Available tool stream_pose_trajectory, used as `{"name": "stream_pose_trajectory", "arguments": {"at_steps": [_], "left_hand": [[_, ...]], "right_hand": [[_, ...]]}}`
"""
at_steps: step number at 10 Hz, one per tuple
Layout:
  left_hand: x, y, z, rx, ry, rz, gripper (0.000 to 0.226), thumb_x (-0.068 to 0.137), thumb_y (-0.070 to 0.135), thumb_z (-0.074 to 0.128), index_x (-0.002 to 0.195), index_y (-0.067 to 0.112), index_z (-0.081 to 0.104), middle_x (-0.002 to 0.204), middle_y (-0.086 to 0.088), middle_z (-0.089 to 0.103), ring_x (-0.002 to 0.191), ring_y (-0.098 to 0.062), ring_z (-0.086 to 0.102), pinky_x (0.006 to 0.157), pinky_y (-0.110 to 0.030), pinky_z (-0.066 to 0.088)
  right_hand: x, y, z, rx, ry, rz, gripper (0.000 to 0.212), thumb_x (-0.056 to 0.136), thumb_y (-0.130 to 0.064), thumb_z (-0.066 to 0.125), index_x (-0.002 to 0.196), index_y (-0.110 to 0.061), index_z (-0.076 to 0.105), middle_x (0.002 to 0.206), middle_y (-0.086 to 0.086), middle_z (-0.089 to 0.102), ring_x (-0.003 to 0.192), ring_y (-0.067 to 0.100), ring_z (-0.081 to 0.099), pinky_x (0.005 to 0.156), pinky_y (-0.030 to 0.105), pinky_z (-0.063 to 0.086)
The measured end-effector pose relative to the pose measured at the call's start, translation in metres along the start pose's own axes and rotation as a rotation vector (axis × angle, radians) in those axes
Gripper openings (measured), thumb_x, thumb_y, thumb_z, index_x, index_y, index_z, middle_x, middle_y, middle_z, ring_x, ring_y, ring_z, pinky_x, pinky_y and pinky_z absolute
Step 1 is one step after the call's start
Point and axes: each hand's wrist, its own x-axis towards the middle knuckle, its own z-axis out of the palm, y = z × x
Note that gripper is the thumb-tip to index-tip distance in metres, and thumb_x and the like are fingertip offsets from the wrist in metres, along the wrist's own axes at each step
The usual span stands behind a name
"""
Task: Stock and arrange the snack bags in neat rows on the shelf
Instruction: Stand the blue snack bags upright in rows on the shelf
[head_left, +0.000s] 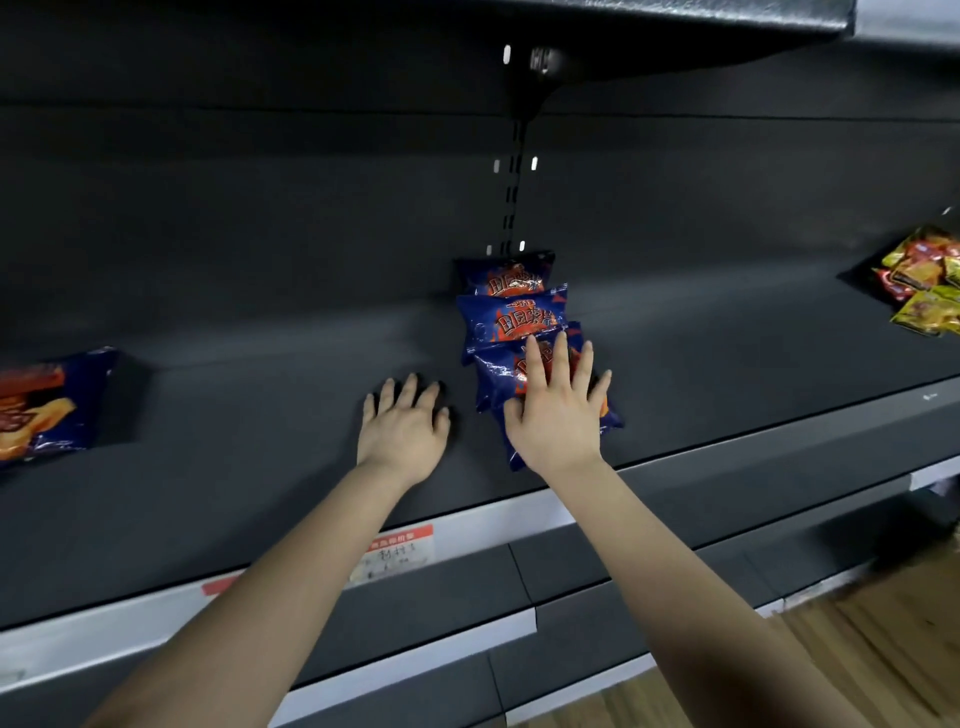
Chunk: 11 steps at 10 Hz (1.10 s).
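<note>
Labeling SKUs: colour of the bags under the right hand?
Dark blue with orange-red print; head view, right hand flat on them.

Two bare forearms, the left hand (402, 428) and right hand (556, 415) without sleeves, gloves, rings, watches or any markings.

Blue snack bags with orange-red lettering lie in a single row on a dark shelf (260, 415), running from the back wall toward the front edge. The rear bag (506, 273) leans against the back wall. The second bag (511, 319) overlaps it in front. The third bag (498, 376) lies nearer still, partly covered. A fourth bag (514, 452) shows only as a blue corner at the front. Well apart at the far left lies another blue bag (47, 405). At the far right sits a loose pile of yellow bags (922, 280).
</note>
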Motion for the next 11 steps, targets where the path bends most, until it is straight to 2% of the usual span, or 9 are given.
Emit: {"name": "stream_pose_trajectory", "arguments": {"at_steps": [1, 2, 3, 5, 7, 9, 11], "left_hand": [[-0.002, 0.0, 0.0, -0.012, 0.011, -0.003, 0.048, 0.099, 0.038, 0.024, 0.147, 0.029, 0.024, 0.158, -0.002, 0.014, 0.145, -0.027, 0.009, 0.118, -0.043, 0.006], [-0.002, -0.001, 0.0, -0.015, 0.02, -0.005, 0.048, 0.099, 0.038, 0.024, 0.147, 0.029, 0.026, 0.158, -0.002, 0.015, 0.145, -0.027, 0.01, 0.118, -0.043, 0.006], [-0.002, -0.001, 0.0, -0.006, 0.019, -0.006, 0.049, 0.099, 0.039, 0.025, 0.147, 0.028, 0.026, 0.158, -0.002, 0.016, 0.145, -0.027, 0.011, 0.118, -0.044, 0.007], [-0.002, -0.001, 0.001, 0.001, 0.024, -0.002, 0.049, 0.099, 0.038, 0.027, 0.146, 0.027, 0.028, 0.158, -0.003, 0.017, 0.144, -0.027, 0.012, 0.118, -0.044, 0.008], [-0.002, -0.002, 0.002, -0.004, 0.031, -0.001, 0.049, 0.099, 0.038, 0.027, 0.147, 0.028, 0.027, 0.158, -0.002, 0.016, 0.145, -0.026, 0.011, 0.118, -0.043, 0.007], [-0.003, -0.002, 0.0, -0.009, 0.021, 0.005, 0.049, 0.099, 0.038, 0.026, 0.147, 0.028, 0.025, 0.158, -0.003, 0.015, 0.145, -0.026, 0.009, 0.119, -0.042, 0.006], [-0.003, -0.002, 0.0, -0.019, 0.023, 0.006, 0.049, 0.1, 0.038, 0.026, 0.147, 0.027, 0.026, 0.158, -0.003, 0.015, 0.145, -0.026, 0.009, 0.119, -0.043, 0.005]], "right_hand": [[-0.001, -0.007, 0.01, 0.05, 0.049, 0.016, 0.081, 0.086, -0.058, 0.043, 0.153, -0.022, 0.014, 0.159, 0.016, 0.008, 0.143, 0.047, -0.001, 0.11, 0.064, 0.005], [-0.001, -0.007, 0.014, 0.04, 0.07, 0.029, 0.085, 0.083, -0.064, 0.047, 0.152, -0.029, 0.012, 0.16, 0.013, 0.003, 0.143, 0.048, -0.002, 0.108, 0.068, 0.007], [0.003, -0.013, 0.013, 0.052, 0.016, 0.088, 0.082, 0.087, -0.06, 0.045, 0.152, -0.032, 0.004, 0.16, 0.012, -0.007, 0.143, 0.046, -0.009, 0.107, 0.07, 0.006], [0.006, -0.025, 0.014, 0.074, 0.0, 0.125, 0.078, 0.09, -0.055, 0.043, 0.152, -0.032, 0.001, 0.16, 0.011, -0.008, 0.142, 0.046, -0.01, 0.108, 0.069, 0.008], [0.006, -0.024, 0.023, 0.072, 0.075, 0.141, 0.077, 0.088, -0.053, 0.048, 0.152, -0.031, 0.011, 0.16, 0.013, 0.002, 0.142, 0.048, -0.002, 0.105, 0.071, 0.012], [0.01, -0.023, 0.027, 0.236, 0.138, 0.189, 0.07, 0.09, -0.042, 0.052, 0.151, -0.026, 0.022, 0.159, 0.014, 0.007, 0.143, 0.047, -0.001, 0.105, 0.071, 0.011], [0.011, -0.023, 0.025, 0.393, 0.244, 0.229, 0.061, 0.096, -0.029, 0.046, 0.151, -0.021, 0.022, 0.159, 0.017, 0.006, 0.143, 0.047, 0.001, 0.106, 0.068, 0.013]]}}
